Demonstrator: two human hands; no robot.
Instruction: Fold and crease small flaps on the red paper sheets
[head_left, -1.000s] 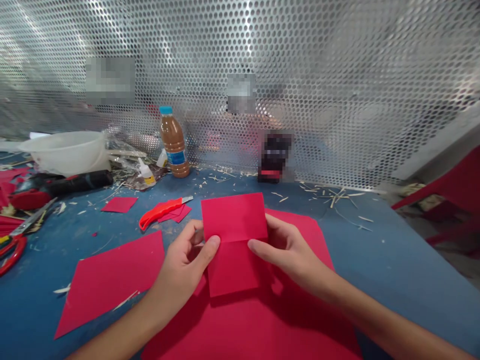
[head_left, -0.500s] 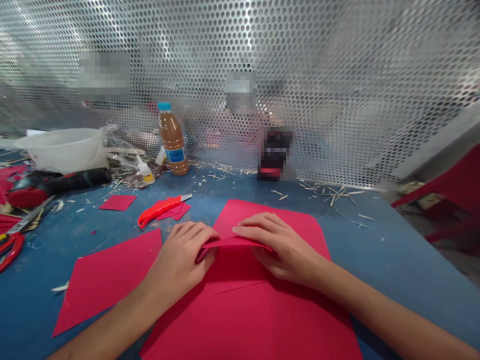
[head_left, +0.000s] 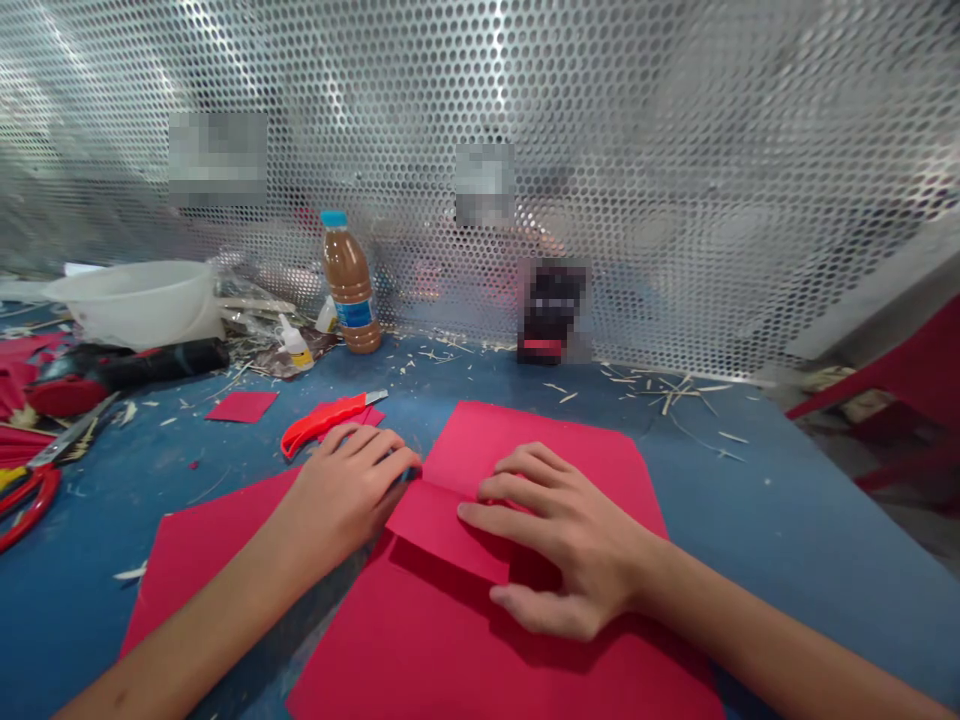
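Observation:
A large red sheet (head_left: 480, 640) lies on the blue table. On it a smaller red flap (head_left: 450, 530) stands slightly raised along its near edge, casting a shadow. My right hand (head_left: 566, 540) rests over the flap's right part, fingers spread and fingertips on its surface, thumb apart near the edge. My left hand (head_left: 356, 485) is at the flap's upper left corner with bent fingers; its thumb and what lies under its palm are hidden. Another red sheet (head_left: 202, 530) lies partly beneath my left forearm.
Beyond my left hand are an orange cutter (head_left: 326, 422) and small red pieces. Scissors (head_left: 49, 480), a black and red tool (head_left: 127, 370), a white basin (head_left: 146, 305), a glue bottle (head_left: 295, 343) and a brown-filled bottle (head_left: 350, 285) stand or lie left. A perforated metal panel (head_left: 660, 150) rises behind.
The red flap has tilted down toward me and shows its upper face. My right hand has come nearer and opened its fingers; my left hand has shifted slightly left and up.

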